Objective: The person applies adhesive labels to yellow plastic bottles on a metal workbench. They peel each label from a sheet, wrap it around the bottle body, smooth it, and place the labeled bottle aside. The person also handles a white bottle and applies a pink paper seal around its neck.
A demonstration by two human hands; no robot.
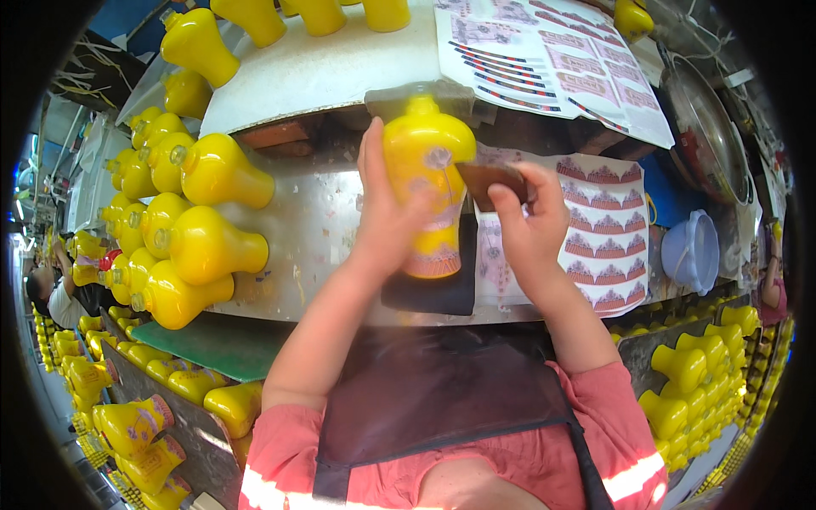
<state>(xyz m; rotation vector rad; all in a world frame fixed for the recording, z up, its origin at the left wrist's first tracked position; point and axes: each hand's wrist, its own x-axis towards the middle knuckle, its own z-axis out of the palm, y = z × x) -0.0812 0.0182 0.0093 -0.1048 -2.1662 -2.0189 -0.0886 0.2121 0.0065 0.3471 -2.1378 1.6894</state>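
Yellow plastic is gripped at centre: a vase-shaped bottle (427,183) is held upright over the metal bench (306,229) by the left hand (387,212), while a brown scraper (491,181) is pinched against its patterned decal by the right hand (531,225). Smoothing looks underway. Beyond, unlabelled bottles (200,221) and decal sheets (608,225) are left.

White sheets of pink decal labels (608,229) on the bench, striped label sheet (552,59) above

Bright, even light with glare on the glossy yellow bottles (204,246), strong fisheye bending and black vignette at the edges.
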